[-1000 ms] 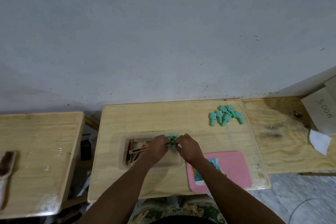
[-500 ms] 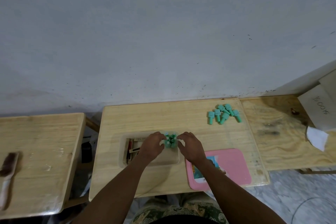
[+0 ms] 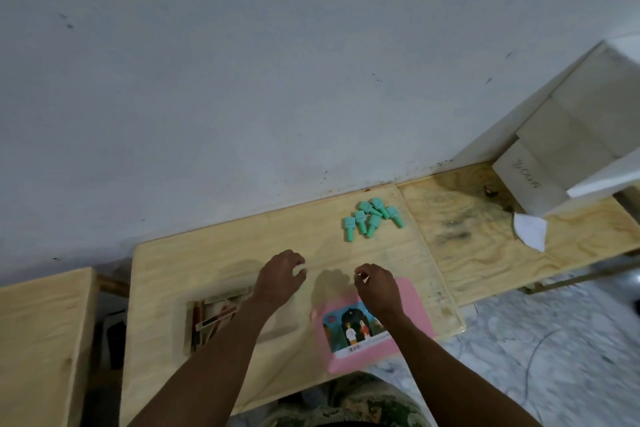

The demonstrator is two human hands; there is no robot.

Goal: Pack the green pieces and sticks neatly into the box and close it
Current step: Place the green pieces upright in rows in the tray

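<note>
Both my hands hung above the table (image 3: 225, 253), a little apart from each other, with the fingers loosely curled and nothing in them that I could see. My left hand (image 3: 280, 276) was over the far right corner of the box (image 3: 278, 326), and my right hand (image 3: 375, 288) was just beside it, over the far edge of the pink lid (image 3: 414, 305).

The box lay open in front of me. The sticks (image 3: 211, 317) were bunched at its left end, I think so the right end stayed free for the green pieces. My left wrist hid that end, so I could not tell what was already in it.

The loose green pieces (image 3: 372, 218) lay in a small heap at the far right of the table, well apart from the box and from both hands. I judged they were the next thing to fetch, and my empty right hand was the nearer one.

I had the lid lying flat just right of the box, picture side up, close by for closing once everything was in.
</note>
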